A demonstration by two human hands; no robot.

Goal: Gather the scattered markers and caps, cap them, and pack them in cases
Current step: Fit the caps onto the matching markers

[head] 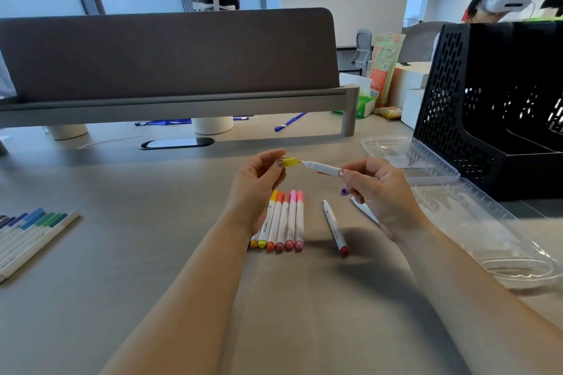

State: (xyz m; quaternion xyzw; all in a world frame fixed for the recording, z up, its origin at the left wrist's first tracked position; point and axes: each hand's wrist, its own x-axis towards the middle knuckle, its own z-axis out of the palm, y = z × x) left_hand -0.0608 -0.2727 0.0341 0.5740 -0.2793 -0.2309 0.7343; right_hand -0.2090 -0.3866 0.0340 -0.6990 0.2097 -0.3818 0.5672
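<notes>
Marker [321, 167], white barrel, tip bare, just beside a yellow cap [289, 162]

Marker row [285, 222] on the desk [122, 253], loose marker [334, 227] just right, open case [457, 210] farther right, second marker set [30, 234] far left

You pinch a yellow cap [289, 162]; the white marker [321, 168] you hold has a yellow tip. The row of markers [283, 221] on your grey desk [152, 253] shows white barrels, with caps running yellow, orange, dusty red, then 2 pinks. The loose marker [334, 228] is white with a red end. The purple cap [345, 191] is deep violet. Your left-side set of markers [33, 231] shades from dark blue through blue to green. The case [475, 213] is clear; the file rack [487, 106] is black, patterned with slotted holes.
</notes>
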